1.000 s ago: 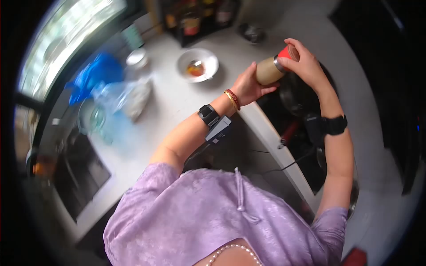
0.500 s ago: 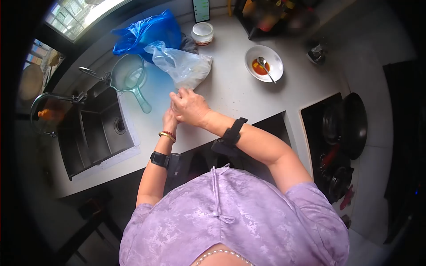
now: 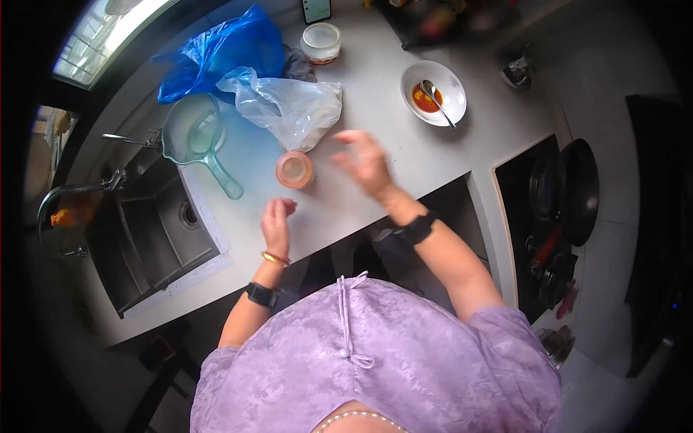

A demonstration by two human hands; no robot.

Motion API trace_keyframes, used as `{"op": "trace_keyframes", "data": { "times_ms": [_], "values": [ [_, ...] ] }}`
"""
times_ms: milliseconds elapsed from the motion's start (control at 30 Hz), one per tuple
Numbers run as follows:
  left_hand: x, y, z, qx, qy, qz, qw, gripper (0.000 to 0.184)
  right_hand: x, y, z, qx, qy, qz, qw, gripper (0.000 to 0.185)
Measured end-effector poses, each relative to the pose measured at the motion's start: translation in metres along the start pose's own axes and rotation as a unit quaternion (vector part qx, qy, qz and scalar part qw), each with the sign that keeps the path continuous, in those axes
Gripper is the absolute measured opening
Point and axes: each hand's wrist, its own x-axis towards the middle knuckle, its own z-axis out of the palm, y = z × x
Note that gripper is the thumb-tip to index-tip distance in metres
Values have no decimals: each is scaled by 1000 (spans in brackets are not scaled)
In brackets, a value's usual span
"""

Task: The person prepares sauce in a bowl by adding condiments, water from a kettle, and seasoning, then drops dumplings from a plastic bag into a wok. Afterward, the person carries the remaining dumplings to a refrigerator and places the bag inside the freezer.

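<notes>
A small round jar (image 3: pixel 294 170) with a clear lid and pinkish-orange sides stands upright on the counter. Just below it, my left hand (image 3: pixel 276 225) is apart from the jar, holding nothing, with fingers loosely extended. To the jar's right, my right hand (image 3: pixel 365 164) is raised and slightly blurred, its fingers spread and nothing in them. Behind the jar lies a clear plastic bag (image 3: pixel 292 108), crumpled, its contents hard to make out. Further right sits a white bowl (image 3: pixel 451 79) with reddish-brown sauce and a metal spoon (image 3: pixel 436 99) in it.
A green translucent ladle-like scoop (image 3: pixel 193 130) rests beside the sink (image 3: pixel 155 224) on the left. A blue plastic bag (image 3: pixel 231 54), a lidded tub (image 3: pixel 320 43) and a phone (image 3: pixel 316 10) are at the back. The stove with a black pan (image 3: pixel 579 191) is at right.
My hands were together in front of the clear bag and have separated, the right moving right and the left toward me. The jar, hidden before, now stands in view on the counter.
</notes>
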Motion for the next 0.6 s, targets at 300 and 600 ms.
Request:
{"op": "trace_keyframes", "data": {
  "times_ms": [300,600],
  "values": [
    [21,12,109,370,-75,332,865,42,-72,154,-104,81,290,236,924,22],
    [11,-3,187,334,-181,348,857,54,-35,111,-29,281,42,253,925,35]
  ]
}}
